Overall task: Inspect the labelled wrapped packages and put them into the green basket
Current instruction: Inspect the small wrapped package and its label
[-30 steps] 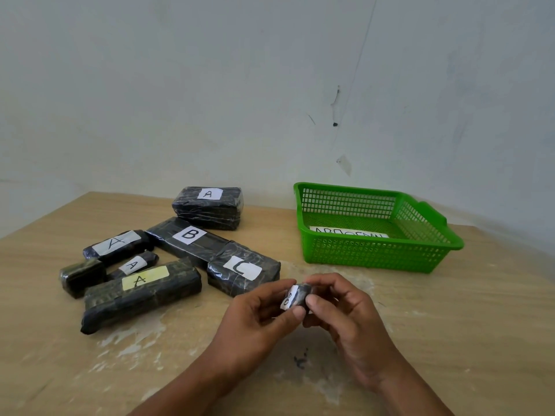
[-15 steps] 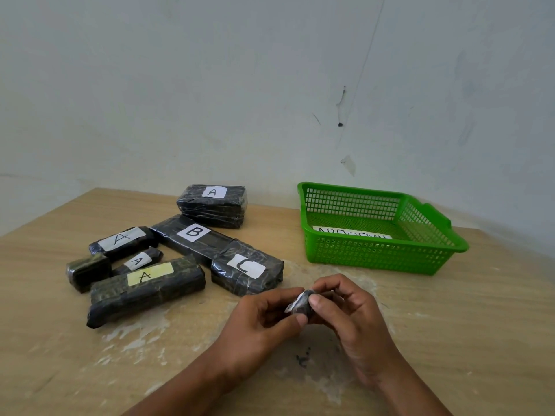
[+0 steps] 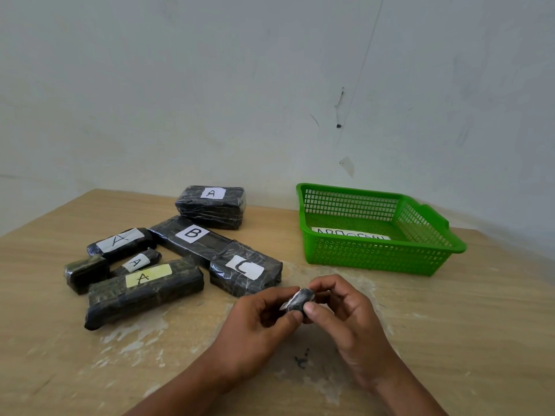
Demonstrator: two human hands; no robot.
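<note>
So this looks like the inspect step: both hands are pinched around one tiny black wrapped package (image 3: 298, 301) just above the table (image 3: 450, 325), left hand (image 3: 255, 325) on its near side, right hand (image 3: 345, 313) wrapped over the far end, white label edge barely showing so I can't read it. Next move, I'd guess, is carrying it right and forward into the green basket (image 3: 375, 253), which so far only holds a paper strip. Seven more packages sit grouped off to the left.

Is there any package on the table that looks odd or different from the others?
Yes. The small package at the far left shows no label, unlike its neighbours. The C label also looks torn and crooked.
</note>
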